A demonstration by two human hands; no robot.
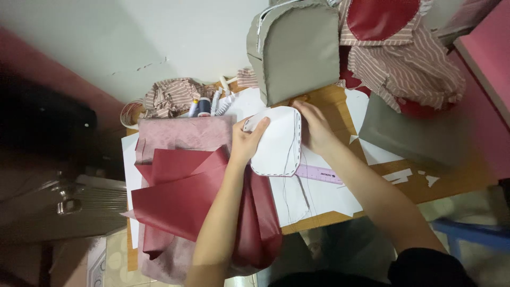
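Two bare hands hold a white cut-out panel [279, 141], rounded at its corners and edged with a dashed stitch line, above the middle of a wooden work surface [451, 183]. The left hand [247, 141] pinches the panel's left edge, thumb on top and fingers beneath, so its grip is closed on the piece. The right hand [313, 125] clasps the far right edge, fingers curled over the rim, its grip likewise closed on the panel. The panel thus spans the gap between the two hands, with loose threads trailing from its near edge.

Under the panel lie white paper sheets [313, 199] and a lilac ruler [319, 174], which pokes out just right of the panel's near corner. To the left, dark red fabric pieces [180, 202] are stacked over a pink cloth [183, 133] and drape off the near edge of the surface.

Beyond the hands stands a grey-green fabric bag shell [297, 50], upright; what it holds cannot be seen. At far left, thread spools [204, 106] stand beside a crumpled striped cloth [172, 95]. At far right, more striped fabric with a red round patch [380, 18] is heaped above a flat grey-green fabric piece [409, 133].
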